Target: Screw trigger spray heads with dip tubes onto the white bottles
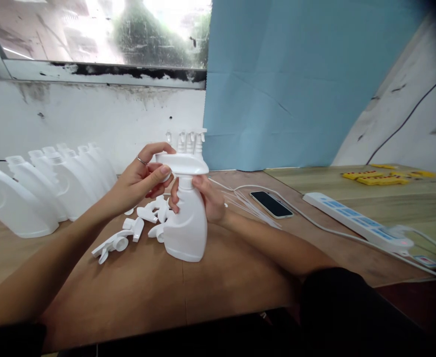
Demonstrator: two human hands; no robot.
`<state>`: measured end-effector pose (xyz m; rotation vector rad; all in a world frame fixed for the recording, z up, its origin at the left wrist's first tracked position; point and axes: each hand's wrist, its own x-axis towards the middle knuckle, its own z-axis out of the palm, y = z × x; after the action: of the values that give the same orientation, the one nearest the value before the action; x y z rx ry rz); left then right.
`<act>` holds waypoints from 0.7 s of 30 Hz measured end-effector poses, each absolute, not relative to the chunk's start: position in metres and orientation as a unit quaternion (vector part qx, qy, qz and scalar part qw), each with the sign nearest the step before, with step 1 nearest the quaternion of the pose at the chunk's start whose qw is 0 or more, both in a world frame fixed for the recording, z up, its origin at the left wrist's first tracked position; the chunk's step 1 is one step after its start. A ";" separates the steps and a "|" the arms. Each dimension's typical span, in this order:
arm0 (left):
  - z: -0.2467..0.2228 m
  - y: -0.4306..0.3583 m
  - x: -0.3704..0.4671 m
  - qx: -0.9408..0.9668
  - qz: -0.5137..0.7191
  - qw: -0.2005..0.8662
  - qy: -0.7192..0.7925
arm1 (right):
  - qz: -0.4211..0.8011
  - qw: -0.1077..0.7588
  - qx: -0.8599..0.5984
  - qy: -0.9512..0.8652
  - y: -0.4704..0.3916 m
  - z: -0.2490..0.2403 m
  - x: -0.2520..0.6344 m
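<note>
A white spray bottle (187, 228) stands upright in front of me, its base at the tabletop. On its neck sits a white spray head (184, 162), with the front end pointing left. My left hand (147, 173), wearing a ring, is closed on that front end, thumb below and index finger on top. Around the neck, just under the collar, my right hand (208, 198) is wrapped. Several loose white trigger spray heads (117, 242) lie on the table left of the bottle, some partly hidden behind it.
Several white bottles without heads (21, 198) stand at the left. Behind my hands are upright white spray heads (190, 142). Thin white tubes (253, 208), a phone (272, 204), a power strip (357, 222) with its cable, and yellow pieces (379, 177) lie to the right.
</note>
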<state>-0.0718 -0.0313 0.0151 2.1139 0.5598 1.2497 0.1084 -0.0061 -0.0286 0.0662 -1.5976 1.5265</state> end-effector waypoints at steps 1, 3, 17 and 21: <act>0.015 -0.031 -0.072 0.800 0.471 0.306 0.211 | 0.621 0.449 0.028 -0.642 -0.006 -0.029 0.108; 0.015 -0.031 -0.072 0.801 0.469 0.308 0.207 | 0.619 0.448 0.026 -0.644 -0.006 -0.029 0.108; 0.014 -0.030 -0.073 0.803 0.466 0.310 0.204 | 0.618 0.455 0.030 -0.640 -0.007 -0.029 0.109; 0.014 -0.030 -0.073 0.807 0.464 0.306 0.200 | 0.611 0.451 0.031 -0.649 -0.007 -0.029 0.108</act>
<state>-0.0730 -0.0296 0.0138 2.1352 0.5283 1.2277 0.1084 -0.0071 -0.0291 0.0755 -1.6042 1.5106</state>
